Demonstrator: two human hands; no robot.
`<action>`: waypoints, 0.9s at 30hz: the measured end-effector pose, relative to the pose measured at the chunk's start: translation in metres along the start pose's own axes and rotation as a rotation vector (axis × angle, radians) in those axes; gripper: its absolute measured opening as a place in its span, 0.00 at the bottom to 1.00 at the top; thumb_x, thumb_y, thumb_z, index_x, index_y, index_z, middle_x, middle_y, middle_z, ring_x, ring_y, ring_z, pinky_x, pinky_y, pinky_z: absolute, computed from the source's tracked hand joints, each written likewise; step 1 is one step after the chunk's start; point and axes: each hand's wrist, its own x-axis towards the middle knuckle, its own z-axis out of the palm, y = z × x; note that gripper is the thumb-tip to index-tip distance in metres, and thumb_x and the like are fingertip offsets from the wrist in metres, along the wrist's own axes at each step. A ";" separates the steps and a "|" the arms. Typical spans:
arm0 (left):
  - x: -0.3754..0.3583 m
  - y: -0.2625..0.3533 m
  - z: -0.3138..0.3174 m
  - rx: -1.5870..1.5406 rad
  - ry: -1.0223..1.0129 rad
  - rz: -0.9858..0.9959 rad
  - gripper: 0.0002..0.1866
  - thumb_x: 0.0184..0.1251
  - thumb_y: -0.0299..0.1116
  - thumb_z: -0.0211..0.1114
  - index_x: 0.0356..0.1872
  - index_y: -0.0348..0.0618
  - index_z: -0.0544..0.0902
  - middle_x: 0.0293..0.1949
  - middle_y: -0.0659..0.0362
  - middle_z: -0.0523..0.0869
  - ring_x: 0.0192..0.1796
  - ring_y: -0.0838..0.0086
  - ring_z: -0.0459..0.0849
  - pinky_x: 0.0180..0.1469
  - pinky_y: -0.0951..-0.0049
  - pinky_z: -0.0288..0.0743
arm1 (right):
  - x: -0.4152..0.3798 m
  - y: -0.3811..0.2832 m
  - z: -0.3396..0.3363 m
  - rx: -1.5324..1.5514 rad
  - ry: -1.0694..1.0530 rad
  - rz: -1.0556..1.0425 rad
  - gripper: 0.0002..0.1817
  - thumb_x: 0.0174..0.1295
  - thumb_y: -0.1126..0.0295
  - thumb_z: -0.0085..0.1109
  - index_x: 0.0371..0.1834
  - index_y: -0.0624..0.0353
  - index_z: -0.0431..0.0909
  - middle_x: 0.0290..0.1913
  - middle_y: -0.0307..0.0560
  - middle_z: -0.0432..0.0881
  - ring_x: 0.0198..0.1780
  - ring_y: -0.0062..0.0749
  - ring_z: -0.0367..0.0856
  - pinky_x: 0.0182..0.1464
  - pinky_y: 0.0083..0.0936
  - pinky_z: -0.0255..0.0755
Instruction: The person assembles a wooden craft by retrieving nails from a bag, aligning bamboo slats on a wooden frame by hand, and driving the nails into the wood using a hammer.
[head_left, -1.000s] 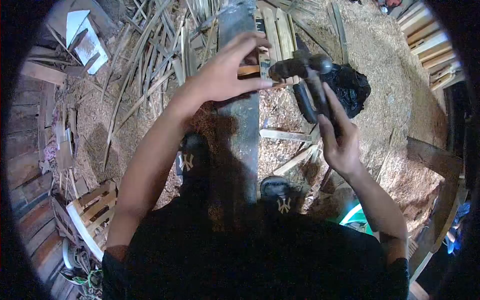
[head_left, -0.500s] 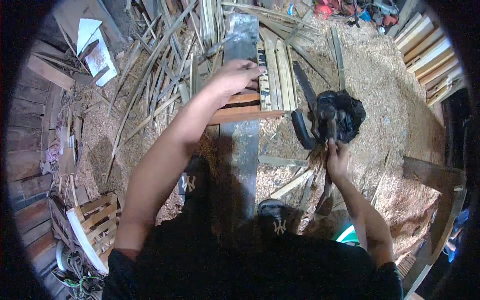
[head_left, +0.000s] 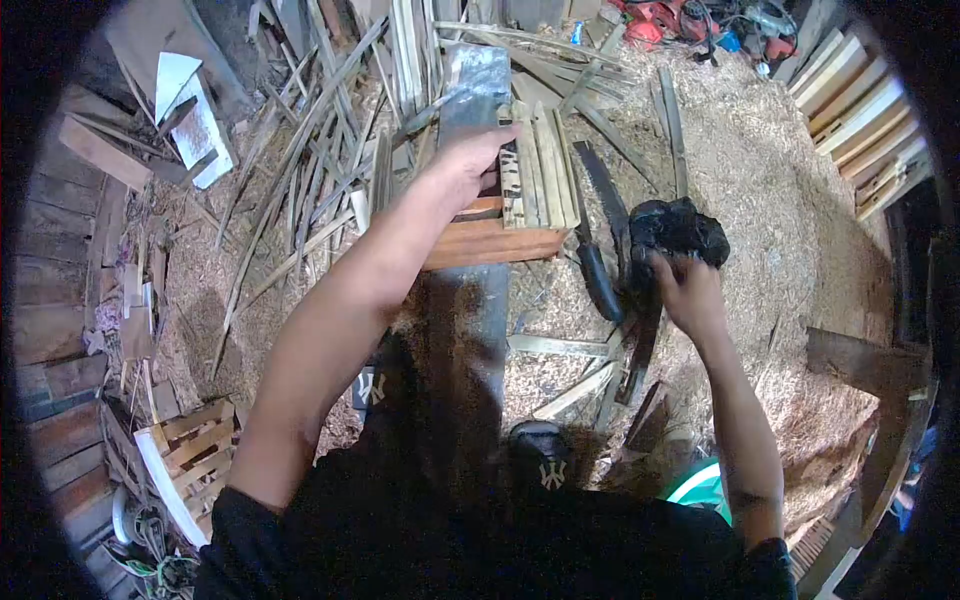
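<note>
My left hand is closed over the left edge of a small slatted wooden crate, its fingertips partly hidden. The crate has pale slats on top and a reddish-brown board along its near side. It rests on a long plank between my feet. To the right, my right hand reaches into a crumpled black plastic bag. Its fingers are curled, with the tips hidden in the bag, and what they hold cannot be made out. Between the crate and the bag lies a handsaw with a black handle.
Wood offcuts and long thin strips lie heaped at the back left. Sawdust covers the floor. Stacked boards stand at the right. A green-and-white basin sits near my right forearm, and red power tools lie far back.
My right hand no longer holds the hammer-like tool and has moved up into the black bag. My left hand stays on the crate, which appears slightly further left and turned.
</note>
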 end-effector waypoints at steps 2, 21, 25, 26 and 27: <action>-0.016 0.006 0.009 0.007 0.013 -0.011 0.15 0.82 0.42 0.66 0.57 0.43 0.85 0.45 0.62 0.91 0.43 0.76 0.90 0.48 0.71 0.87 | 0.009 -0.045 -0.008 0.424 0.122 -0.226 0.27 0.72 0.47 0.69 0.50 0.66 0.88 0.39 0.63 0.92 0.44 0.62 0.92 0.48 0.42 0.84; -0.062 -0.042 0.026 0.238 0.171 0.703 0.16 0.74 0.38 0.75 0.32 0.33 0.88 0.19 0.64 0.81 0.21 0.84 0.70 0.21 0.68 0.62 | 0.003 -0.144 0.062 0.868 0.283 -0.481 0.40 0.73 0.63 0.66 0.81 0.69 0.59 0.71 0.73 0.70 0.73 0.64 0.70 0.78 0.48 0.61; -0.071 -0.041 0.026 0.325 0.224 0.705 0.16 0.72 0.39 0.76 0.32 0.34 0.88 0.19 0.61 0.82 0.22 0.82 0.73 0.23 0.67 0.65 | -0.001 -0.141 0.065 0.840 0.320 -0.499 0.40 0.73 0.63 0.66 0.82 0.68 0.58 0.70 0.71 0.69 0.73 0.63 0.69 0.78 0.49 0.60; -0.078 -0.040 0.027 0.368 0.240 0.719 0.16 0.72 0.40 0.76 0.33 0.35 0.89 0.19 0.59 0.83 0.22 0.81 0.74 0.24 0.66 0.66 | -0.002 -0.141 0.066 0.861 0.317 -0.504 0.41 0.73 0.63 0.66 0.83 0.68 0.57 0.71 0.71 0.69 0.73 0.64 0.69 0.78 0.50 0.59; -0.079 -0.038 0.027 0.368 0.241 0.723 0.16 0.72 0.40 0.76 0.33 0.35 0.89 0.19 0.59 0.83 0.22 0.81 0.74 0.24 0.66 0.66 | -0.003 -0.141 0.067 0.882 0.314 -0.509 0.42 0.73 0.64 0.66 0.84 0.68 0.56 0.71 0.71 0.69 0.73 0.64 0.68 0.78 0.50 0.59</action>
